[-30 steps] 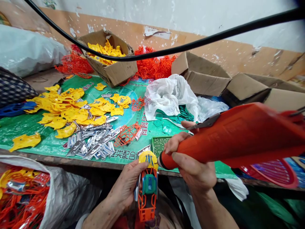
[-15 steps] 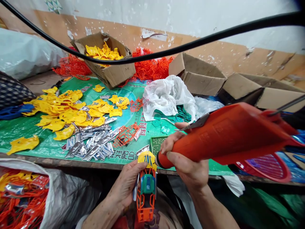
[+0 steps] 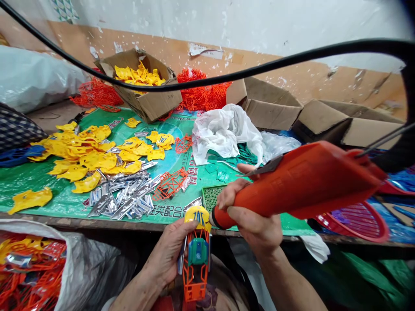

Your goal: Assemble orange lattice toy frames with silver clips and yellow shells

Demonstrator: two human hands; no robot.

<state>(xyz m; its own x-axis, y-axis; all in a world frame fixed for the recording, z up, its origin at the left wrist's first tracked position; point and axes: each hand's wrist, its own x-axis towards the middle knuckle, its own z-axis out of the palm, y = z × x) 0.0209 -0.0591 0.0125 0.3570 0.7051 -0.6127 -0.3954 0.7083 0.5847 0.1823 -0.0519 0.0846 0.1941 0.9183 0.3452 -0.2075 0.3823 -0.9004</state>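
My left hand [image 3: 171,246] is closed around a toy car body [image 3: 196,255], an orange lattice frame with a green middle piece, a yellow front shell and silver side panels. Its thumb presses on the yellow shell. My right hand [image 3: 254,216] grips a large orange-red electric screwdriver [image 3: 288,185] that slants down to the left. The screwdriver's nose meets the right edge of the yellow shell; its very tip is hard to make out. Just beyond the car body lies a small green perforated tray [image 3: 210,196].
Yellow shells [image 3: 90,151], silver strips [image 3: 126,194] and an orange frame [image 3: 170,183] lie on the green-covered table. Cardboard boxes [image 3: 158,106] line the wall. A white sack [image 3: 87,263] of assembled parts stands below left. A black cable [image 3: 207,81] crosses above. A red basket [image 3: 384,224] sits right.
The view has shifted slightly. Both hands keep their hold, with the screwdriver still at the yellow shell. The black cable at the right now hangs in a wider bend.
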